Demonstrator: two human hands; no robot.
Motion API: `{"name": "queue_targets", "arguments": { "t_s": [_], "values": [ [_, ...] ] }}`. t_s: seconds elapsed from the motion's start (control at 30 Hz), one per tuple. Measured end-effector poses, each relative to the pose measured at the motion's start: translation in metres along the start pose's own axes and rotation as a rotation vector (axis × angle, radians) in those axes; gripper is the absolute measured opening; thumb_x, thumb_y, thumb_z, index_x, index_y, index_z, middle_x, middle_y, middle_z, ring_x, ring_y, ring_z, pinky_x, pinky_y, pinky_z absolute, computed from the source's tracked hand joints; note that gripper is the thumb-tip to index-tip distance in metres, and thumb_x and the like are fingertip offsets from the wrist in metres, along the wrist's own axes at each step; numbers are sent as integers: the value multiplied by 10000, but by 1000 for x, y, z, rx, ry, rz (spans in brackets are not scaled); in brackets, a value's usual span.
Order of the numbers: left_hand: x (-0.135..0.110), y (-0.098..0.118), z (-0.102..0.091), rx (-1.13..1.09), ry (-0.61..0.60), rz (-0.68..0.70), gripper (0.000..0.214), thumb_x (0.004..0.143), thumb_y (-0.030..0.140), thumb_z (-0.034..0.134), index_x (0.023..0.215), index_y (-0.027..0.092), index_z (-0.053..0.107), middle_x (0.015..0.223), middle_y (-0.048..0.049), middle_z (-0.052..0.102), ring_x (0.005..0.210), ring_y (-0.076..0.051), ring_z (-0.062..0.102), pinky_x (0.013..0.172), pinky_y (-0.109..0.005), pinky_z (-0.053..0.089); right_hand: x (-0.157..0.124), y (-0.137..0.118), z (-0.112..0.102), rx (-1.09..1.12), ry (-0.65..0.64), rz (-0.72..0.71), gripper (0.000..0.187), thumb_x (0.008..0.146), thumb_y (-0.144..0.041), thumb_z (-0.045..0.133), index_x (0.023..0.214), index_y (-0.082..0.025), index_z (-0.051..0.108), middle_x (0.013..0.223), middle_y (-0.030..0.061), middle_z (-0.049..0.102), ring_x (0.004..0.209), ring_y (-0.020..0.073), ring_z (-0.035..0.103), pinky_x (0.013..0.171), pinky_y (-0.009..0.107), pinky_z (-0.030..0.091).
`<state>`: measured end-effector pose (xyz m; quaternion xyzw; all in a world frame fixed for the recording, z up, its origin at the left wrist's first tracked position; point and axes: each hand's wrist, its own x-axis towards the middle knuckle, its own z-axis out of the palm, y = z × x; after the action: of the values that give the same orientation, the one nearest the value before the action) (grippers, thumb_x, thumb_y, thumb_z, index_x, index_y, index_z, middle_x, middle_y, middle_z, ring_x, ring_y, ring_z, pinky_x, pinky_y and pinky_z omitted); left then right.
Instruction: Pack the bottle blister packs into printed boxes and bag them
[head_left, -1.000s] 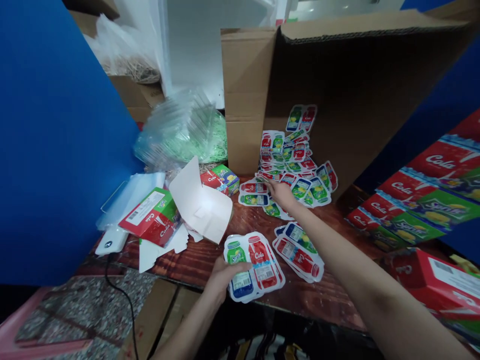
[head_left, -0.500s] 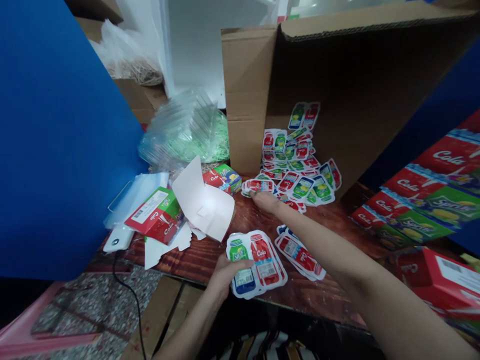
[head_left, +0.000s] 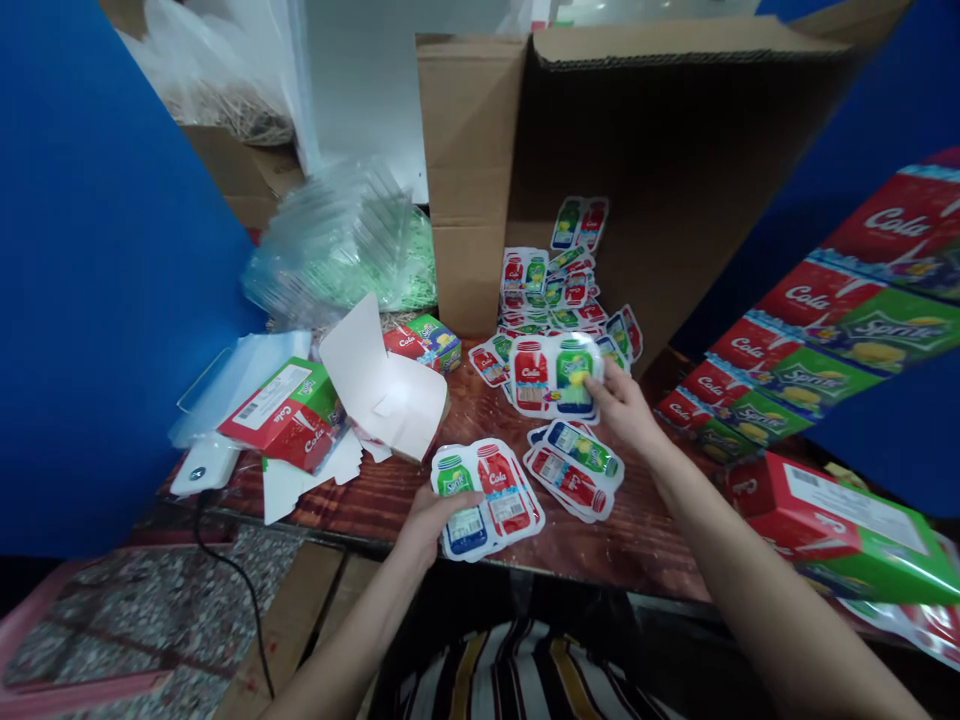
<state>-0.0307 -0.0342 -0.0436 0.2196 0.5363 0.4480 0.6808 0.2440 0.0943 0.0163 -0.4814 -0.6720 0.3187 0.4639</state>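
Note:
My left hand [head_left: 429, 520] grips a stack of bottle-shaped Sprite and Cola cards [head_left: 487, 497] at the near edge of the wooden table [head_left: 630, 540]. My right hand [head_left: 624, 405] pinches one card pack [head_left: 555, 375] by its right side, lifted above the table. Just below it lies another small card stack [head_left: 574, 468]. A heap of the same cards [head_left: 559, 295] spills out of the big cardboard box [head_left: 637, 170] lying on its side behind.
A folded red-and-green Cola carton [head_left: 289, 415] and white flat carton blanks [head_left: 382, 385] lie left of the cards. A clear plastic bag [head_left: 341, 255] sits behind them. Printed Cola/Sprite cartons [head_left: 817, 330] are stacked at right. A blue panel [head_left: 105, 260] stands left.
My right hand has drawn back from the heap by the box, lifting one card pack toward me. The left hand keeps holding its stack. The camera has tilted down slightly.

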Motion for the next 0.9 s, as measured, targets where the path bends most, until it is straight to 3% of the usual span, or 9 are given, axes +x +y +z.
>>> {"name": "queue_targets", "arguments": {
  "t_s": [0.07,0.17,0.27,0.37,0.5,0.63,0.73,0.83,0.9],
  "values": [
    [-1,1,0,8,1,-6,504,493,223,867,952,89,707,906,-139,750,751,-275,715,696,-357,583,-25,0,-8,205,20,111,387,872,-507,534,1155,-245,514,992,50,690,862,220,664,725,334,541],
    [-2,2,1,21,19,-28,479,487,214,868,921,83,714,884,-137,752,742,-269,716,674,-336,586,-51,4,-14,319,47,206,386,826,-513,603,1100,-253,526,1004,50,701,885,231,676,744,356,552],
    [-3,2,2,22,15,-23,480,485,217,871,920,85,717,882,-133,753,747,-267,717,667,-328,587,-61,12,-19,364,66,152,303,838,-457,613,1062,-262,551,1088,50,686,989,228,656,856,385,525],
    [-4,2,2,28,13,-18,472,492,224,869,918,84,719,881,-136,753,746,-268,718,675,-332,588,-65,23,-26,338,-49,33,174,833,-383,641,944,-253,609,1163,52,660,1172,243,565,999,420,434],
    [-4,1,2,30,21,-7,489,497,224,867,943,87,718,893,-137,752,745,-268,718,682,-339,589,-76,45,-33,187,-269,-25,166,812,-391,657,805,-227,633,1222,91,634,1280,290,466,1049,469,372],
    [-5,1,1,24,21,-6,504,494,225,869,950,78,713,905,-147,749,760,-281,718,699,-359,591,-93,67,-36,-68,-283,-99,197,842,-390,606,779,-209,644,1306,130,577,1246,295,500,1039,467,383],
    [-5,0,1,29,13,-5,497,506,234,865,952,79,712,911,-149,748,768,-285,719,704,-364,592,-104,75,-41,-259,-266,-193,154,884,-289,534,916,-219,667,1369,118,522,1257,265,491,1043,445,388],
    [-5,0,1,27,8,-8,488,509,238,865,948,84,714,923,-149,747,777,-285,720,718,-364,590,-108,75,-50,-472,-277,-238,322,865,-172,479,1127,-253,648,1413,81,480,1278,252,465,1057,452,375],
    [-4,0,1,23,15,-10,488,502,230,868,943,88,715,927,-147,747,782,-286,720,725,-366,590,-106,71,-57,-562,-222,-206,431,823,-109,446,1186,-254,628,1352,70,541,1241,251,494,1049,454,383]
  ]
}}
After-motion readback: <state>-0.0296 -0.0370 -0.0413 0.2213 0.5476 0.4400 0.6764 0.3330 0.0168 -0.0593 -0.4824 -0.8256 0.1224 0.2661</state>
